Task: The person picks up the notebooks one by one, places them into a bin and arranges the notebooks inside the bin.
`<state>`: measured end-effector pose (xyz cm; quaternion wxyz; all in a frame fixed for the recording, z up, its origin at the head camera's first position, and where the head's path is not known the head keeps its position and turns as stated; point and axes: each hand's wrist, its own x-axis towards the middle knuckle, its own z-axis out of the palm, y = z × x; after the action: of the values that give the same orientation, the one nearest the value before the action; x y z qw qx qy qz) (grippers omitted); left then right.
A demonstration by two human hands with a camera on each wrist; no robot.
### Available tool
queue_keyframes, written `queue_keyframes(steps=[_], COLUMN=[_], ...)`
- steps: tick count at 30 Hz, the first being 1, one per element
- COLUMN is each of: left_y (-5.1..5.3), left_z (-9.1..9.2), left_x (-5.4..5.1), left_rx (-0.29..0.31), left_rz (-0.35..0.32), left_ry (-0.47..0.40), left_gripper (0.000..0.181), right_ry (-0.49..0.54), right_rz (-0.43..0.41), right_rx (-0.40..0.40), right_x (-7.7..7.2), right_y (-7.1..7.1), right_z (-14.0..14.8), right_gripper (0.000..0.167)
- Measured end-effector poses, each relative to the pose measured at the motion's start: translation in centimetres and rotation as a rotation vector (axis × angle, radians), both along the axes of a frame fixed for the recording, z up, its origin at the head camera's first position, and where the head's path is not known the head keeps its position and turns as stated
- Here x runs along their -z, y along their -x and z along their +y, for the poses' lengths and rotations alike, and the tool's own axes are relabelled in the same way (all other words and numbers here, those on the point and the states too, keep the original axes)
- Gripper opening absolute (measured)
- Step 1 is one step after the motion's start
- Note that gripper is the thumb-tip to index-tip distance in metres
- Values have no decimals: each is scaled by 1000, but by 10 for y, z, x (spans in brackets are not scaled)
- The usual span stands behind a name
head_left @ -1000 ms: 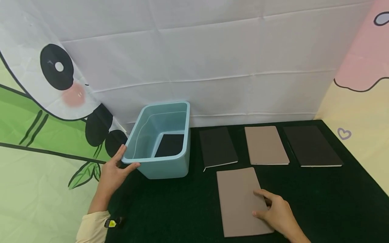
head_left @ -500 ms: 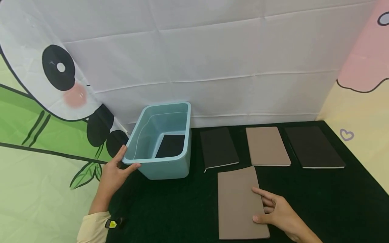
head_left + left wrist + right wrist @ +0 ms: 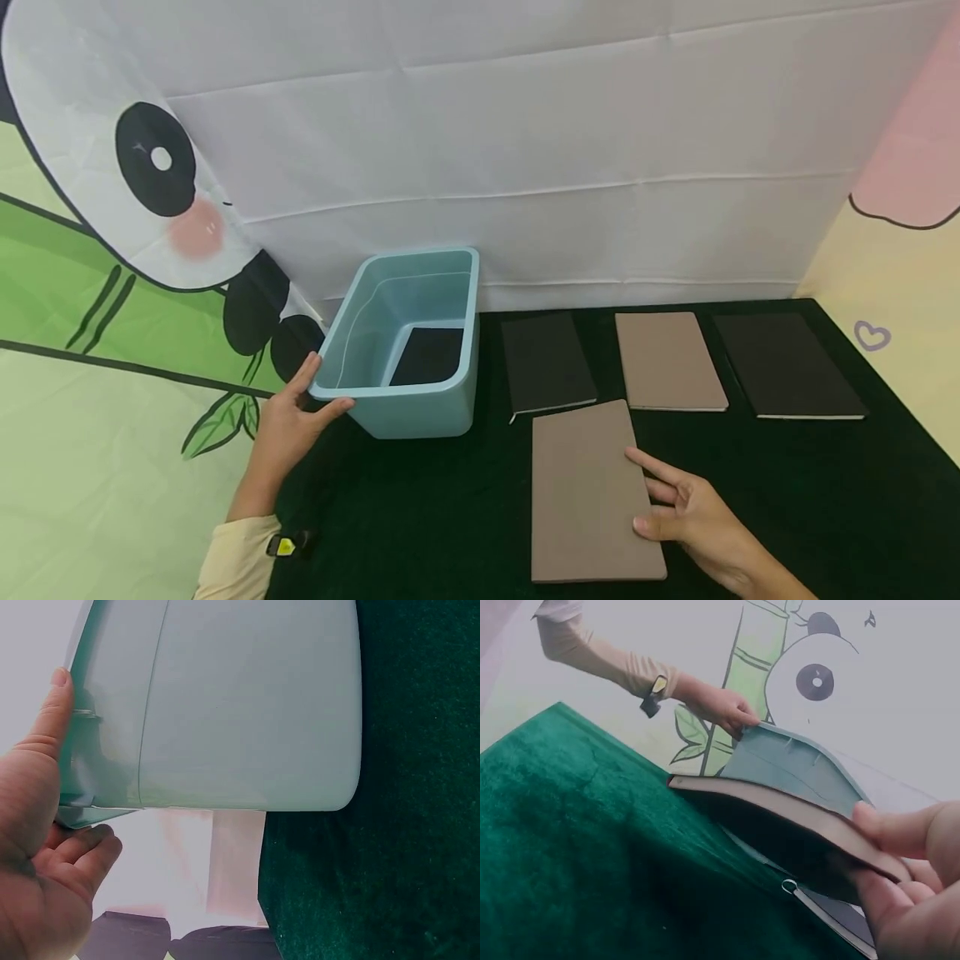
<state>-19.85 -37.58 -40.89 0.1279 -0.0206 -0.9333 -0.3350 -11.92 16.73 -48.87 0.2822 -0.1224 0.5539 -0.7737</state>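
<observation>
My right hand (image 3: 693, 521) pinches the right edge of a beige-brown notebook (image 3: 588, 500), thumb and fingers on opposite faces. In the right wrist view that notebook (image 3: 780, 806) is raised off the dark green cloth, its pale page edge showing. My left hand (image 3: 288, 429) holds the near left corner of a light blue plastic bin (image 3: 420, 414), thumb on the front and fingers along the left side. In the left wrist view the thumb and fingers of the left hand (image 3: 45, 847) sit either side of the bin's corner. A black notebook (image 3: 429, 357) lies inside the bin.
Behind the held notebook lie a black notebook (image 3: 547, 362) with a ribbon, a beige notebook (image 3: 670, 361) and a larger black notebook (image 3: 787, 367). Dark green cloth (image 3: 420, 517) covers the table. A white fabric backdrop (image 3: 525, 125) hangs directly behind, with printed sheets either side.
The beige-brown notebook has come up off the cloth in my right hand, its far edge now near the black notebook. My left hand stays on the bin. The head view shifts slightly.
</observation>
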Motion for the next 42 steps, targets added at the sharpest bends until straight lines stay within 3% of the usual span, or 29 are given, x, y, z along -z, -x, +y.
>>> queue_keyframes(steps=[6,18,25,34,42], left_y=[-1,-3,-2,-2,-1], left_z=[2,1,1,2,3], left_x=[-2,-4,-2,0,0], left_rx=[-8,-16,-19,-21,-28], left_rz=[-6,9,9,14,8], left_ry=[-4,-14,-23,-35,-52], left_gripper=[93,92,92,92,92], right_ry=[92,63,125,202,196], right_rz=[36,113,120,56,-16], right_rx=[-20,35,25,26,54], right_x=[-13,-72,-103,-138,-160], right_y=[17,66,88,115,149], right_z=[8,1,-19,-58,-95], right_gripper=[79,85,87,92,82])
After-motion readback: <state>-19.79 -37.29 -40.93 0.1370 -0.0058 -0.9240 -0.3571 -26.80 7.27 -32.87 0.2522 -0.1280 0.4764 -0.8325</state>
